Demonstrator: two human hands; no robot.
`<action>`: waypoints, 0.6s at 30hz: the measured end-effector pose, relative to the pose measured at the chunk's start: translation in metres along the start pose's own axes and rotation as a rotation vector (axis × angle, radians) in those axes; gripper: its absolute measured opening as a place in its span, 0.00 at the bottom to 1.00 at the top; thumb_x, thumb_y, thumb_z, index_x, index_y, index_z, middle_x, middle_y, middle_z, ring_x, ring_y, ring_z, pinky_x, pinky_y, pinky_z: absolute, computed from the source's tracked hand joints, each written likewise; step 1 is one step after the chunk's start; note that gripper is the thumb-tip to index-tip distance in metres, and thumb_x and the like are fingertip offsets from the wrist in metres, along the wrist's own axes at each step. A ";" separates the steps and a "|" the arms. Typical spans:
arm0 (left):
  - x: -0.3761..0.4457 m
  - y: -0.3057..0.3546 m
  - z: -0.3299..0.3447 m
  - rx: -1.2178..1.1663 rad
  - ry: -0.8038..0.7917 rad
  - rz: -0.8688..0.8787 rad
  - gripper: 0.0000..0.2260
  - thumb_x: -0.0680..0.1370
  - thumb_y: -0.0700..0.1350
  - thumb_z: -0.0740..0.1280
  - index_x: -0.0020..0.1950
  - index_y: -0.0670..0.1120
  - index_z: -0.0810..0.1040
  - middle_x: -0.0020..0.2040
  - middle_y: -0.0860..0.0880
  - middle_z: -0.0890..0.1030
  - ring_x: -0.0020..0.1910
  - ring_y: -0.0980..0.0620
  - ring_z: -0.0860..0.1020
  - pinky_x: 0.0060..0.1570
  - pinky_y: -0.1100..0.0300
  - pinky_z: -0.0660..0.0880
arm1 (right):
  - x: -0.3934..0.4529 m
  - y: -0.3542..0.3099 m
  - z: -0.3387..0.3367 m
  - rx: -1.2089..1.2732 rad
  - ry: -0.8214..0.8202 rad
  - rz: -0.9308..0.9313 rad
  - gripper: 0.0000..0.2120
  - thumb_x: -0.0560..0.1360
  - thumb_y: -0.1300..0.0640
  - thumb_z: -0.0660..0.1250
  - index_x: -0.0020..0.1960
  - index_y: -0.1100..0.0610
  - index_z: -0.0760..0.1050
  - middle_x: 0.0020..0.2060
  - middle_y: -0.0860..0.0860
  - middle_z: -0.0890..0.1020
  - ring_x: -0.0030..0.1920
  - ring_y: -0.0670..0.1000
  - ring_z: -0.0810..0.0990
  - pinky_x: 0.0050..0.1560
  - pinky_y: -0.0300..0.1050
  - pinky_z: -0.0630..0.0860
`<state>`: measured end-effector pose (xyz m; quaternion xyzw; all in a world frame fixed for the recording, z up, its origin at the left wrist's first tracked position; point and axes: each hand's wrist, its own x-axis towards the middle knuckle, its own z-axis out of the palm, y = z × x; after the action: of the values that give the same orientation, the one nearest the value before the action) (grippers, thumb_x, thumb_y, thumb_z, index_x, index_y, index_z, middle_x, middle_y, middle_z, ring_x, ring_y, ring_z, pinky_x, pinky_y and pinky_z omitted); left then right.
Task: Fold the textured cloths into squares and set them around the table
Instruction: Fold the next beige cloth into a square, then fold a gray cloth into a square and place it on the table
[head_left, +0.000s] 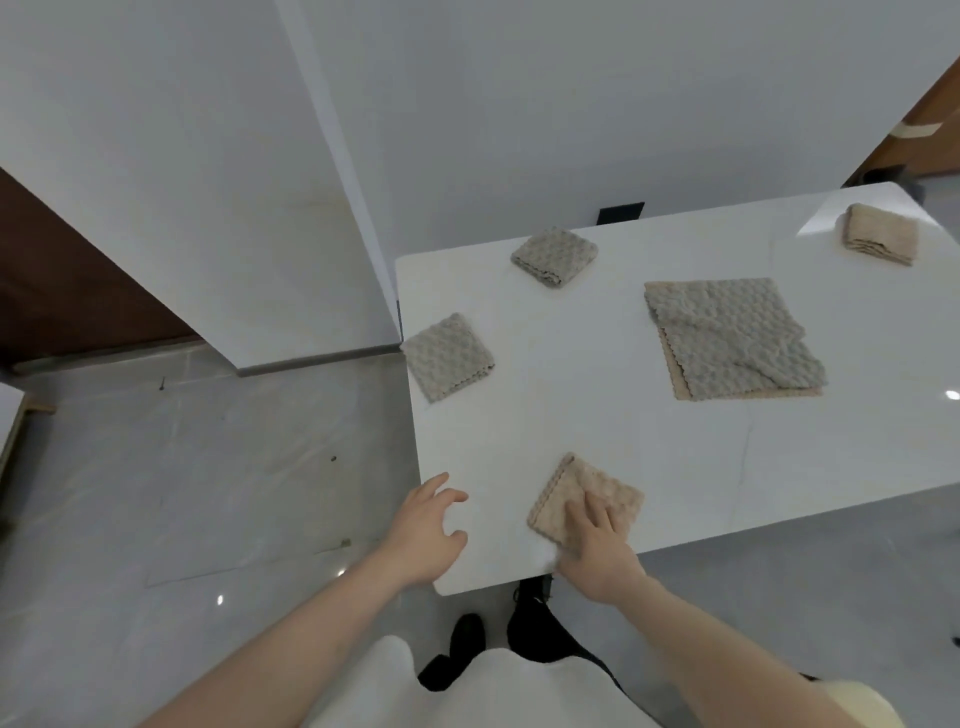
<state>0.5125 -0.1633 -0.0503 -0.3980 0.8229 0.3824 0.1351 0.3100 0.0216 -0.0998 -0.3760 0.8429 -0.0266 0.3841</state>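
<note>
1. Beige folded cloth (584, 501) lies near the white table's (571, 415) near edge, the right hand (597, 540) pressing flat on it, fingers straight.
2. Left hand (426, 530) hovers at the table corner, fingers relaxed, holding nothing.
3. Farther off: two grey folded squares (447, 356) (555, 255), an unfolded stack (732, 338), and a beige square (880, 234) at the far corner.

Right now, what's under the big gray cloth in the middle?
A beige cloth peeks out under the big gray cloth along its near edges. Anything else beneath is covered.
</note>
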 end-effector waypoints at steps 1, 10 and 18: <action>-0.007 -0.004 -0.001 -0.005 0.009 0.002 0.24 0.78 0.47 0.66 0.75 0.53 0.69 0.82 0.52 0.55 0.80 0.50 0.55 0.76 0.59 0.54 | -0.003 -0.002 -0.002 0.022 0.032 -0.004 0.40 0.76 0.49 0.64 0.81 0.53 0.48 0.80 0.55 0.44 0.79 0.63 0.41 0.79 0.57 0.48; -0.040 0.011 0.013 -0.048 0.013 0.080 0.23 0.79 0.48 0.66 0.75 0.54 0.70 0.82 0.54 0.55 0.79 0.52 0.56 0.74 0.62 0.55 | -0.045 0.001 -0.005 0.120 0.132 -0.035 0.36 0.77 0.52 0.64 0.81 0.52 0.53 0.81 0.52 0.49 0.80 0.58 0.52 0.75 0.50 0.62; -0.021 0.086 0.033 -0.022 -0.001 0.178 0.23 0.79 0.49 0.65 0.74 0.56 0.69 0.81 0.56 0.56 0.79 0.53 0.56 0.72 0.64 0.55 | -0.059 0.049 -0.042 0.188 0.161 -0.037 0.36 0.77 0.48 0.66 0.81 0.49 0.55 0.81 0.50 0.51 0.78 0.56 0.57 0.75 0.51 0.62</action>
<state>0.4583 -0.0938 -0.0164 -0.3246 0.8508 0.4019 0.0964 0.2770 0.0848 -0.0494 -0.3507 0.8577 -0.1426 0.3479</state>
